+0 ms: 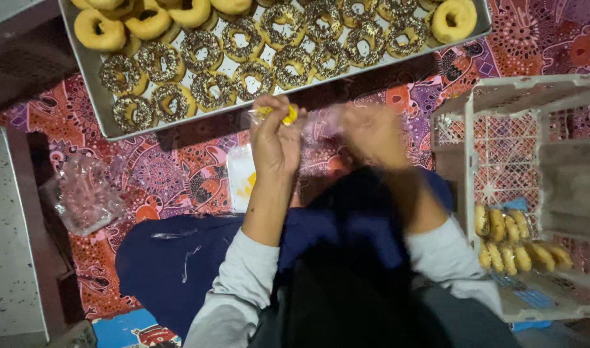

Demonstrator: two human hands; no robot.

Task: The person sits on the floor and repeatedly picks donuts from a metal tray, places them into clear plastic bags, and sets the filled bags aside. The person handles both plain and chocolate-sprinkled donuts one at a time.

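Nearest the camera, dark clothing and two grey sleeves (243,283) fill the lower middle of the view, the forearms reaching forward over a blue lap. Both hands are raised together just below the baking tray (102,103), presumably so that a thin clear plastic bag (314,121) can be handled between them. The left hand (275,138) is closed around the bag's left end, where something yellow (279,115) is pinched at the fingertips (whether a tie or part of a doughnut cannot be told). The right hand (372,135) is badly blurred; it appears curled at the bag's other end, but its grip cannot be told for certain.

The metal tray is set within easy reach ahead, on a red and purple patterned cloth (172,174). It is filled with sprinkle-topped doughnuts (243,61) in rows, with plain glazed doughnuts (114,22) heaped at its left end and one more at the right corner.

To the right, a white plastic crate (475,167) is placed close beside the person; bagged doughnuts (520,248) are stacked on edge inside it. A crumpled pile of empty clear bags (82,193) lies to the left on the cloth, and a flat white packet with a yellow mark (242,177) rests just below the left hand.
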